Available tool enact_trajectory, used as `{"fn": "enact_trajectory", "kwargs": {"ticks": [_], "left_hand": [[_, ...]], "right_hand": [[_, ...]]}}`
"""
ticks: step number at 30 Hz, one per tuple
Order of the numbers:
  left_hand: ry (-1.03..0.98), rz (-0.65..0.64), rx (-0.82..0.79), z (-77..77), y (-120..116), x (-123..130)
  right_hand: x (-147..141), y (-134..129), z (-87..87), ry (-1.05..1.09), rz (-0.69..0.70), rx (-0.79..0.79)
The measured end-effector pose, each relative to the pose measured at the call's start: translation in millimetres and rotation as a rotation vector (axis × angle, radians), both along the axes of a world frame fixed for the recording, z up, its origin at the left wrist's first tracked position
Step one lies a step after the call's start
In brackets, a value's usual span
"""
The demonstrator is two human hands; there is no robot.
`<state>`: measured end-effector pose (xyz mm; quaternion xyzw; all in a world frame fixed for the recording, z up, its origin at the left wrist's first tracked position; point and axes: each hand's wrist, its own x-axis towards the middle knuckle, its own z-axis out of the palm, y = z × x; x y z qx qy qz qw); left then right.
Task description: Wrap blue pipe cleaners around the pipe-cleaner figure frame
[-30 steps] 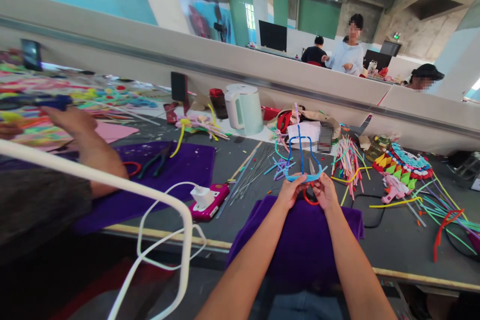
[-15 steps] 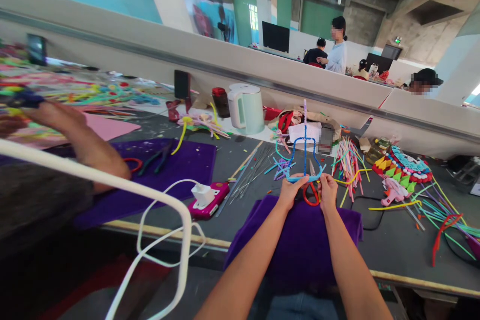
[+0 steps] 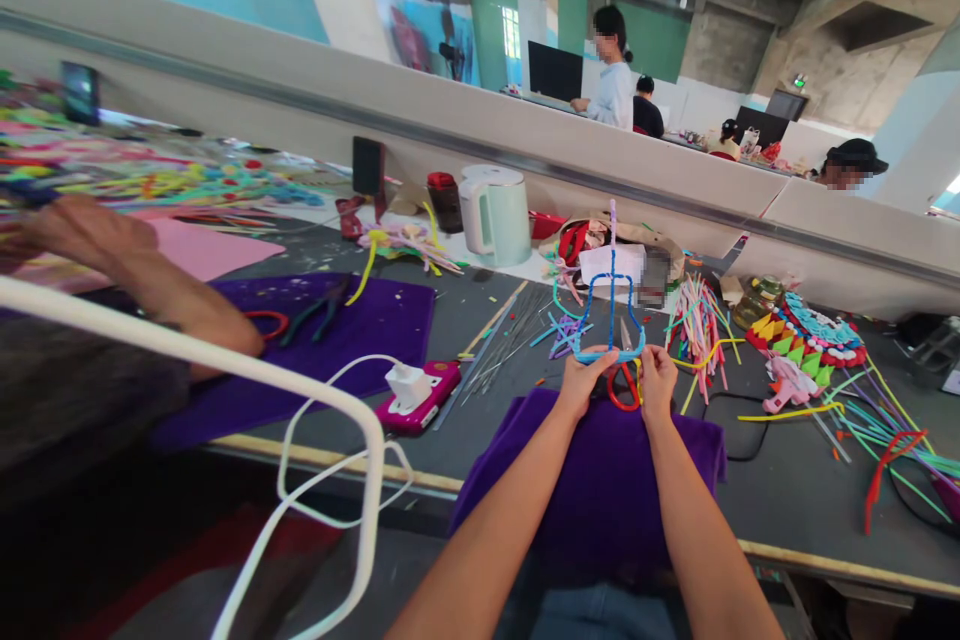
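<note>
A blue pipe-cleaner frame [image 3: 613,278], shaped like a bell with a centre stem that turns lilac at the top, stands upright between my hands. My left hand [image 3: 585,380] pinches its light-blue bottom edge near the middle. At the lower right corner of the frame, my right hand [image 3: 657,382] is closed with the fingertips on the pipe cleaner. Red-handled scissors [image 3: 623,390] lie behind the frame, partly hidden by it. Under my forearms is a folded purple cloth [image 3: 600,490] at the table edge.
Bundled pipe cleaners [image 3: 697,320] and a pink glue gun [image 3: 791,385] lie to the right. A kettle [image 3: 510,215] stands at the back. Left are a magenta power strip [image 3: 424,400], a white tube [image 3: 225,350] crossing close by, and a co-worker's arm [image 3: 165,290].
The short light-blue end that stuck out at the frame's lower right corner now lies in along the corner by my right fingers. My left hand stays put. The co-worker's hand has shifted slightly.
</note>
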<state>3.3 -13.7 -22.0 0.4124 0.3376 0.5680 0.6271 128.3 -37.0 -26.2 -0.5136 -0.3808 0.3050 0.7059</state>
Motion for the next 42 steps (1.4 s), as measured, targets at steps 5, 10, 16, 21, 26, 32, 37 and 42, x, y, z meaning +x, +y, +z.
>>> {"fn": "enact_trajectory", "kwargs": {"ticks": [5, 10, 16, 21, 26, 32, 37, 42], "left_hand": [[0.013, 0.013, 0.012, 0.6, -0.8, 0.0], [0.023, -0.02, -0.01, 1.5, -2.1, 0.9], [-0.051, -0.05, -0.075, -2.8, 0.7, 0.3], [-0.063, -0.067, -0.086, -5.8, 2.6, 0.6], [0.017, -0.027, -0.041, -4.6, 1.9, 2.2], [0.054, 0.008, -0.043, -3.0, 2.1, 2.2], [0.001, 0.043, -0.075, -1.7, 2.1, 2.7], [-0.017, 0.053, -0.065, -2.6, 1.8, 2.6]], "right_hand": [[-0.5, -1.9, 5.0, 0.004, 0.039, 0.036], [3.1, -1.4, 8.7, 0.21, 0.113, -0.045], [7.0, 0.7, 8.1, 0.48, 0.332, -0.031], [6.7, 1.1, 6.1, 0.524, 0.383, 0.004], [4.7, 1.1, 6.2, 0.438, 0.305, 0.026], [-0.7, -5.0, 15.1, 0.252, 0.192, 0.118], [-3.5, -8.9, 19.0, -0.052, 0.121, 0.131], [-3.2, -5.8, 12.4, -0.204, 0.086, 0.083]]}}
